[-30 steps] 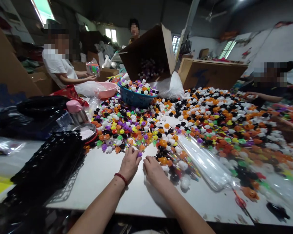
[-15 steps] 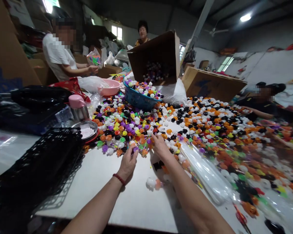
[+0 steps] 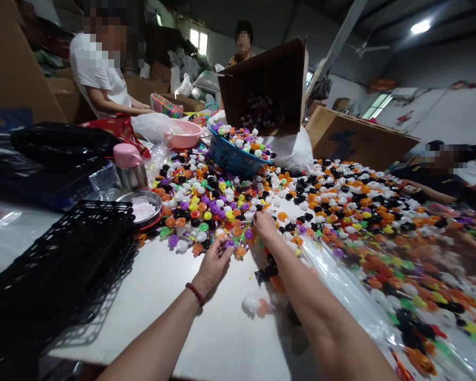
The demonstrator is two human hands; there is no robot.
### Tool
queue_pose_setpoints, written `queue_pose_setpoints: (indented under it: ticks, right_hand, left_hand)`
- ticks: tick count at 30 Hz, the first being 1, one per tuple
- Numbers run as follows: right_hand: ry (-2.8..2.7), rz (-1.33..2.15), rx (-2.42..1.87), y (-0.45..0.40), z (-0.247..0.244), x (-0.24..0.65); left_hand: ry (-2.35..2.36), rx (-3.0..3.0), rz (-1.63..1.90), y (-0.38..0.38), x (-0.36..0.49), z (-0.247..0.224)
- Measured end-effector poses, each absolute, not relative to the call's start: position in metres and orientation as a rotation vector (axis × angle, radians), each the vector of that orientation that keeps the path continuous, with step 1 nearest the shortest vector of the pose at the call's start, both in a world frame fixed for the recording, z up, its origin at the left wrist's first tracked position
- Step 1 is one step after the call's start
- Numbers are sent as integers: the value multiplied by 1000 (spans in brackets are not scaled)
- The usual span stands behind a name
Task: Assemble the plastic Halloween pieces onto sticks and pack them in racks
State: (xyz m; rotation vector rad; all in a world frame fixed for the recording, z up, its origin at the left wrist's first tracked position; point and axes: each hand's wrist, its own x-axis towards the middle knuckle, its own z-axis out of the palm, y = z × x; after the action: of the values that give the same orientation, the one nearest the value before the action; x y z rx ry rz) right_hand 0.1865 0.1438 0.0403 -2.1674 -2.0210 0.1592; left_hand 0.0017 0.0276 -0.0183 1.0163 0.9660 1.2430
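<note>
My left hand point(image 3: 214, 263), with a dark red bead bracelet point(image 3: 195, 292) at the wrist, is closed at the near edge of a heap of small plastic figures point(image 3: 206, 216). Between its thumb and fingers shows a small purple plastic figure point(image 3: 229, 244). My right hand point(image 3: 266, 226) reaches further into the heap, its fingers bent together by white and black pieces; what they grip is hidden. A white and orange pair of figures point(image 3: 254, 305) lies on the white table point(image 3: 222, 338) between my forearms.
A blue basket point(image 3: 234, 159) full of figures stands behind the heap, before a tipped cardboard box point(image 3: 301, 79). Left are a black plastic crate point(image 3: 63, 264), a pink-lidded flask point(image 3: 130, 166) and a metal tin point(image 3: 158, 201). Clear plastic bags point(image 3: 341, 286) lie right. Co-workers are around the table.
My right hand has moved slightly further into the heap. My left hand stays at the near edge with the purple figure. The view has shifted a little.
</note>
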Motion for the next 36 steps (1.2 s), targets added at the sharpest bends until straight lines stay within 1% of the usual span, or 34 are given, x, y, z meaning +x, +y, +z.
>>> queue_pose_setpoints:
  ticks: [3,7,10,13,15,17,18,20,23,27,29,31,36]
  right_hand:
    - [-1954,249,-2233,161,40,183]
    - [-1852,397,-2212,167,52,191]
    - [-1776,496,-2097,145,65,199]
    - [-1711,633,-1929,96,71,201]
    - [-1598,863,-1718,54,67,197]
    - [-1291,1241,-1381,13,59,191]
    - [-1150,1366,-1271,-5,54,188]
    - [-977,1491,-1190,-35,44,185]
    - [-1016,1435,-1285,-63,34,189]
    - [-1238,1113,-1495,-89,33,202]
    - [-1288,998,-1576,-101,35,208]
    - [-1323,982,-1595,-111,37,210]
    - [-1377,1093,-1479,-132,33,206]
  left_hand:
    - [871,1008,1182,24,0,-15]
    - [874,1002,1144,21,-4,-6]
    - [875,996,1153,21,-4,-2]
    - [878,1015,1145,20,-3,-2]
    - [899,1076,1132,19,-3,-2]
    - [954,1267,1099,18,-4,-3]
    - [995,1416,1068,18,-4,-4]
    - [1064,1756,971,17,-6,-5]
    - [1131,2090,920,18,-8,-6]
    - [1303,2157,1131,23,-8,-10]
    - [1358,2214,1169,27,-5,-12]
    - [1361,2293,1120,32,1,-13]
    - [1368,2445,862,44,18,-5]
